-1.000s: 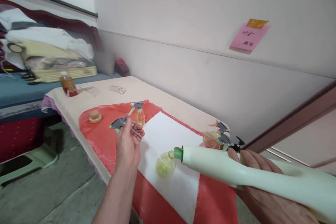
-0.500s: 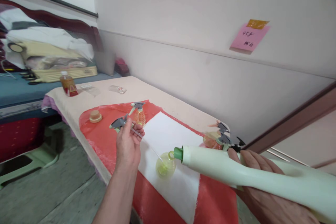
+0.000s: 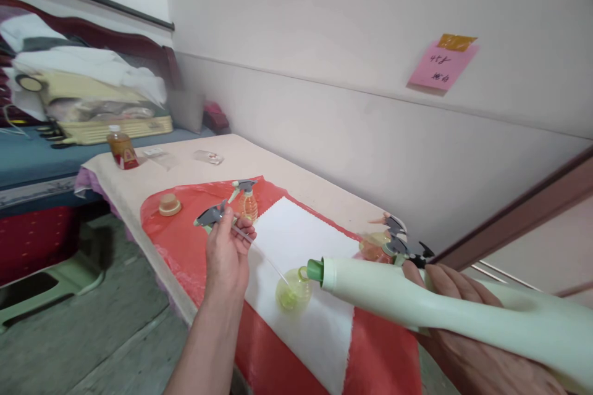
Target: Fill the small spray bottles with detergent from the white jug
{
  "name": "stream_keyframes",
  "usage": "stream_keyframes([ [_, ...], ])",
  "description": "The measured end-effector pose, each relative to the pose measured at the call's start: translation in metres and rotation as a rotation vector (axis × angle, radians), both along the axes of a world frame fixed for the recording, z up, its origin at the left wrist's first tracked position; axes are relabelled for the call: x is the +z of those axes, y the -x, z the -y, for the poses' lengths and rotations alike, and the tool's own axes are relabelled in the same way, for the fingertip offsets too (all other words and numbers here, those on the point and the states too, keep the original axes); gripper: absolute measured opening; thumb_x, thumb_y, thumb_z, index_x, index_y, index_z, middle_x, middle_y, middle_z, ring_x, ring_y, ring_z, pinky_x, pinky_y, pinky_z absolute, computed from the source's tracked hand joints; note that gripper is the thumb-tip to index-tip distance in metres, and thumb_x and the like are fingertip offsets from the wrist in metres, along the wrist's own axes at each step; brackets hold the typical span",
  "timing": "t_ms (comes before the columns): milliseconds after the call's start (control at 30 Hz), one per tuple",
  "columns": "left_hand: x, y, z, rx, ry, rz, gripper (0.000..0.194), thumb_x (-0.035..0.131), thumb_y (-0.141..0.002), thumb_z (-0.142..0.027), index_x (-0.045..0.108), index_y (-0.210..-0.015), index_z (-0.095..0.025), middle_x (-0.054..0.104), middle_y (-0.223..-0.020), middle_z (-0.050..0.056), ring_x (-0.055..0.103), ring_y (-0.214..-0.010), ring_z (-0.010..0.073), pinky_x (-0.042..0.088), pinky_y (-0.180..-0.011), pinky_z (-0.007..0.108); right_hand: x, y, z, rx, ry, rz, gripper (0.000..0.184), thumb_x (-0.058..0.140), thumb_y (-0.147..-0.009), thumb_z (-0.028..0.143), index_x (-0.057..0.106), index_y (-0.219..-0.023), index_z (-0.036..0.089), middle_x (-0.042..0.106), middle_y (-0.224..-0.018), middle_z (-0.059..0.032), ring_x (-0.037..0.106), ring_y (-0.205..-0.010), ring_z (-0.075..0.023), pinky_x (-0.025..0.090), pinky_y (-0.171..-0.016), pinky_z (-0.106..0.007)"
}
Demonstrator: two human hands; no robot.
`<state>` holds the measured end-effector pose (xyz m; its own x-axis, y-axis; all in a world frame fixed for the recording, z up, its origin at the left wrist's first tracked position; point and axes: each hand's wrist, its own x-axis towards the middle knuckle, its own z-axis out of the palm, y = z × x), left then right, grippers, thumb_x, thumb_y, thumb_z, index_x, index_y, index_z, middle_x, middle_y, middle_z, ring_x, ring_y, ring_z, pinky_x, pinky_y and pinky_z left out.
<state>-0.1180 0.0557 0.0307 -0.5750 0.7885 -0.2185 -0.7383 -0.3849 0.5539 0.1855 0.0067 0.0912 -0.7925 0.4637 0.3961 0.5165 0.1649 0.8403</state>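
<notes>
My right hand (image 3: 463, 345) grips a large pale green jug (image 3: 440, 311), tipped nearly level. Its green spout (image 3: 315, 270) hangs just over the mouth of a small yellow-green bottle (image 3: 291, 291) that stands open on a white cloth (image 3: 296, 259). My left hand (image 3: 226, 259) is closed on a grey spray head (image 3: 210, 216), whose thin dip tube trails down toward the small bottle. An orange spray bottle (image 3: 247, 200) stands beyond my left hand.
A red sheet (image 3: 185, 241) covers the near part of the beige table (image 3: 194, 166). Two more spray bottles (image 3: 386, 241) stand at the right, a tan lid (image 3: 169, 204) and a brown drink bottle (image 3: 120, 148) at the left. A pink note (image 3: 440, 65) hangs on the wall.
</notes>
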Motion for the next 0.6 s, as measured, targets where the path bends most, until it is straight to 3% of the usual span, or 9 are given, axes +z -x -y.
stream_keyframes([
  [167,0.0006,0.0,0.0001,0.006,-0.005,-0.01,0.021,0.073,-0.077,-0.033,0.059,-0.077,-0.017,0.061,-0.064,-0.001,0.057,-0.057,0.0102,0.046,-0.059,0.022,0.0002,-0.0002,0.0001,0.007,0.023,0.022,0.041,0.039,-0.079,-0.004,0.066,-0.108,0.007,0.066,-0.091,-0.0175,0.065,-0.084,-0.0339,0.057,-0.079,-0.05],
  [400,0.0014,0.0,0.0002,-0.003,0.013,0.004,0.023,0.074,-0.076,-0.035,0.058,-0.078,-0.018,0.06,-0.064,-0.001,0.057,-0.057,0.0103,0.046,-0.058,0.022,-0.0007,0.0004,-0.001,-0.031,0.063,-0.038,0.039,0.041,-0.078,-0.002,0.066,-0.105,0.012,0.063,-0.086,-0.0136,0.062,-0.08,-0.0297,0.057,-0.073,-0.046],
  [600,0.0024,-0.0001,0.0012,-0.004,0.028,-0.002,0.023,0.074,-0.076,-0.035,0.059,-0.078,-0.017,0.061,-0.064,0.0,0.057,-0.058,0.0105,0.046,-0.057,0.022,-0.0043,-0.0027,-0.0039,0.102,0.138,-0.47,0.048,0.042,-0.081,0.008,0.058,-0.119,0.031,0.056,-0.093,-0.006,0.06,-0.086,-0.0235,0.056,-0.077,-0.043],
])
